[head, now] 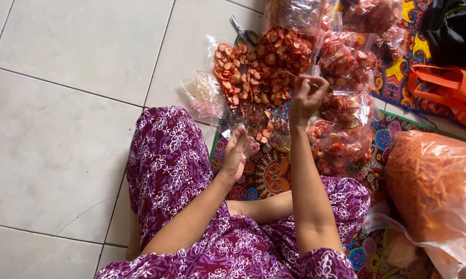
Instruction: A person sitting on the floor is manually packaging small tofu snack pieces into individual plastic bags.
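Left hand [236, 155] grip pinching small clear bag [246, 140], right hand [306, 98] grip pinching thin stick [301, 79], red-chip packets [341, 129] beyond

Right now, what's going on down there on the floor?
A person in purple patterned clothes sits on a tiled floor beside a colourful mat. The left hand holds a small clear plastic bag, only partly visible. The right hand is raised over a heap of red-edged snack slices, pinching something thin; what it is I cannot tell. Filled clear packets are piled to the right, scissors lie beyond the heap, and a big bag of orange sticks sits at far right.
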